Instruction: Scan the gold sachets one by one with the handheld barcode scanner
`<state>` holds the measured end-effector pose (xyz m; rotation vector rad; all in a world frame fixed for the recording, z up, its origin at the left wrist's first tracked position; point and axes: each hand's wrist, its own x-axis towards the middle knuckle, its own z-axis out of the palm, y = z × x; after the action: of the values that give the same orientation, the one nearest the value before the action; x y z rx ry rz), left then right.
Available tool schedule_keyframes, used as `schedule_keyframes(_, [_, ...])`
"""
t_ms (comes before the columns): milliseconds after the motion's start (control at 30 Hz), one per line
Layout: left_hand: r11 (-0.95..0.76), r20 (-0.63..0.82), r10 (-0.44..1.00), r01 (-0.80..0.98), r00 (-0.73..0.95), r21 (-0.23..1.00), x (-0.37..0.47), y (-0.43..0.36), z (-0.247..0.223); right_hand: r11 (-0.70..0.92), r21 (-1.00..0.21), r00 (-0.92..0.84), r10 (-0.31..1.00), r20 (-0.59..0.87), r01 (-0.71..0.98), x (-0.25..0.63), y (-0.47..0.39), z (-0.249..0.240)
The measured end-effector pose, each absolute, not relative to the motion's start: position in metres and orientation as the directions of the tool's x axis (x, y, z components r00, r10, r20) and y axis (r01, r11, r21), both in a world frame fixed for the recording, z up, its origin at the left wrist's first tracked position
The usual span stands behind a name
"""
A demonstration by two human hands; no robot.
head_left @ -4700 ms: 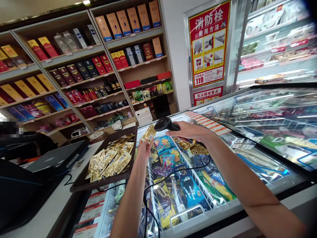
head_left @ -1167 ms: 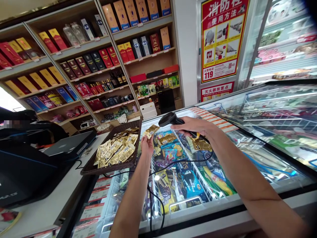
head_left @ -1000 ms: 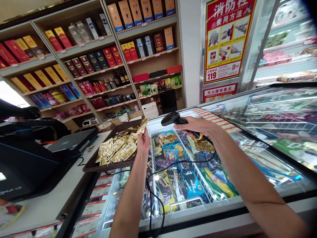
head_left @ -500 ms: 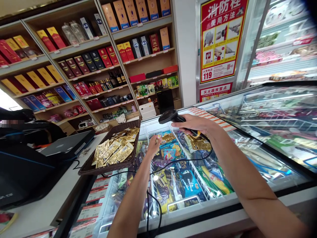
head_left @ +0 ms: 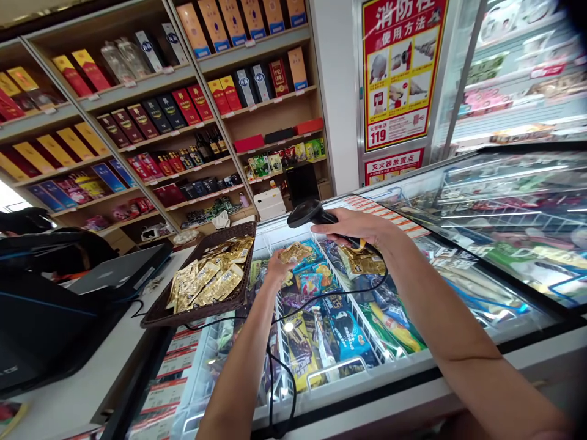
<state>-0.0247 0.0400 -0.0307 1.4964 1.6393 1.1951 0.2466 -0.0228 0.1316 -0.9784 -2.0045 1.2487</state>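
Note:
My left hand [head_left: 277, 266] is over the freezer, its fingers closed on a small gold packet [head_left: 296, 252]. To its right, my right hand [head_left: 351, 225] grips a black handheld scanner [head_left: 306, 214], whose head points left above the packet. The scanner's black cable loops down across the freezer. Left of my left hand, a dark wicker basket [head_left: 250, 269] holds several gold packets [head_left: 208, 280]. More gold packets [head_left: 365, 261] lie in the freezer beneath my right hand, beside a blue ice cream bag [head_left: 347, 330].
The freezer [head_left: 541, 342] has white wire dividers and sliding glass lids. On the left counter [head_left: 68, 391] sit black devices [head_left: 36, 318]. Shelves [head_left: 270, 104] of boxes stand behind, with a red poster [head_left: 398, 73] on the wall. A person in dark clothes [head_left: 87, 247] is at the far left.
My left hand has shifted slightly left, and the gold packet now shows more clearly in its fingers. The scanner stays in my right hand. The whole view has shifted a little.

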Motion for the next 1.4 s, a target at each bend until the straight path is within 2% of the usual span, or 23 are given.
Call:
schedule_keyframes(100, [-0.01, 0.051, 0.978, 0.2, -0.203, 0.98, -0.028, 0.04, -0.017, 0.304, -0.907, -0.57, 0.816, 0.092, 0.289, 0.247, -0.024, 0.132])
schedule_keyframes(200, [-0.019, 0.021, 0.975, 0.01, -0.222, 1.0, -0.031, 0.037, -0.004, 0.307, -0.9, -0.568, 0.819, 0.083, 0.31, 0.247, -0.022, 0.131])
schedule_keyframes(367, [-0.021, -0.023, 0.967, -0.167, -0.256, 0.986, -0.031, 0.032, 0.004, 0.294, -0.897, -0.556, 0.828, 0.067, 0.33, 0.244, -0.016, 0.126])
schedule_keyframes(567, [-0.03, -0.04, 0.955, -0.229, -0.293, 0.973, -0.03, 0.032, 0.004, 0.274, -0.91, -0.576, 0.816, 0.048, 0.312, 0.243, -0.013, 0.122])
schedule_keyframes(933, [-0.208, 0.079, 0.922, -0.313, -0.378, 0.927, -0.032, 0.027, 0.021, 0.289, -0.907, -0.667, 0.745, 0.014, 0.305, 0.228, -0.023, 0.125])
schedule_keyframes(1100, [-0.235, 0.076, 0.907, -0.346, -0.415, 0.908, -0.031, 0.028, 0.022, 0.282, -0.907, -0.662, 0.749, 0.004, 0.314, 0.226, -0.021, 0.12])
schedule_keyframes(1267, [-0.28, 0.046, 0.85, -0.375, -0.525, 0.884, -0.054, 0.038, 0.03, 0.267, -0.889, -0.629, 0.777, -0.031, 0.373, 0.228, -0.025, 0.121])
schedule_keyframes(1400, [-0.366, 0.072, 0.754, -0.328, -0.652, 0.871, -0.096, 0.037, 0.041, 0.279, -0.872, -0.603, 0.797, -0.023, 0.402, 0.23, -0.031, 0.125])
